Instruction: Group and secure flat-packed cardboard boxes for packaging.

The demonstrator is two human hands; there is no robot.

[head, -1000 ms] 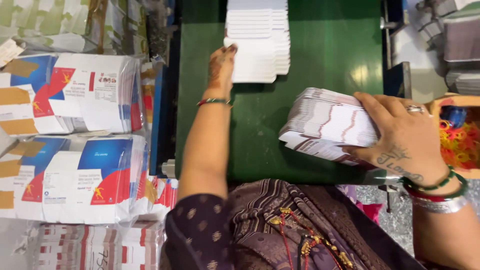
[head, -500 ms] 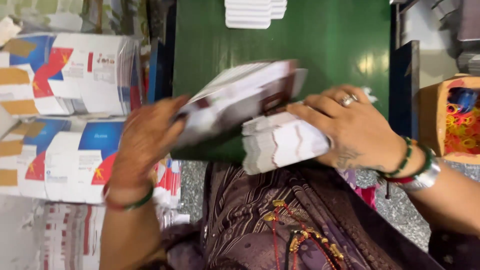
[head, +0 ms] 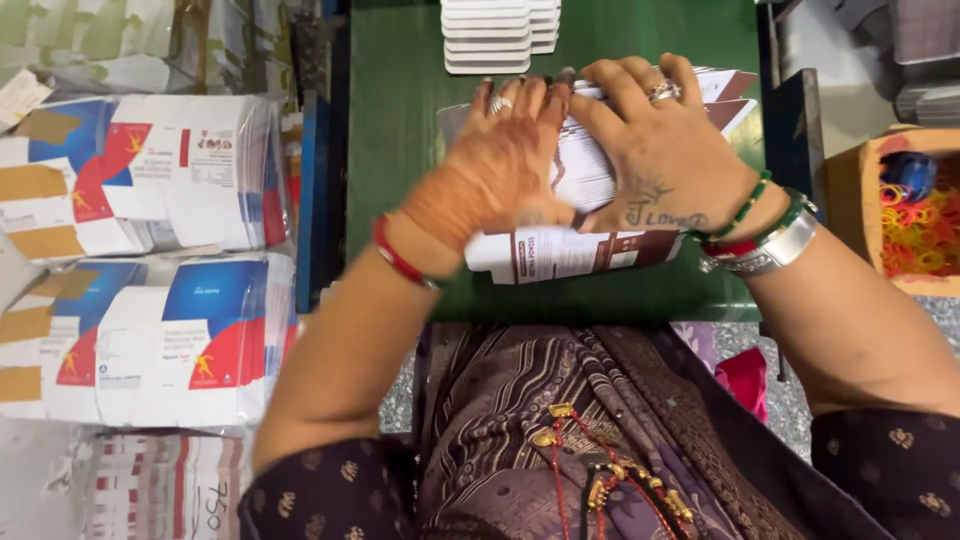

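A thick stack of flat white and brown printed cartons (head: 560,255) lies on the green table (head: 400,120) just in front of me. My left hand (head: 495,165) presses down on its left half, fingers together. My right hand (head: 655,150) lies on its right half, fingers spread over the top sheets. Both hands hold the stack together, and most of its top face is hidden beneath them. Farther back on the table sits a neat pile of white flat cartons (head: 500,35).
Wrapped bundles of white, blue and red printed cartons (head: 160,330) are stacked at my left, with more (head: 150,175) behind. An orange box of coloured rubber bands (head: 915,215) stands at the right. Grey stacks (head: 925,50) sit at the far right.
One second ago my left hand was at the far white pile and my right hand held the stack alone. Both hands have since come together on the stack, which now lies flat on the table.
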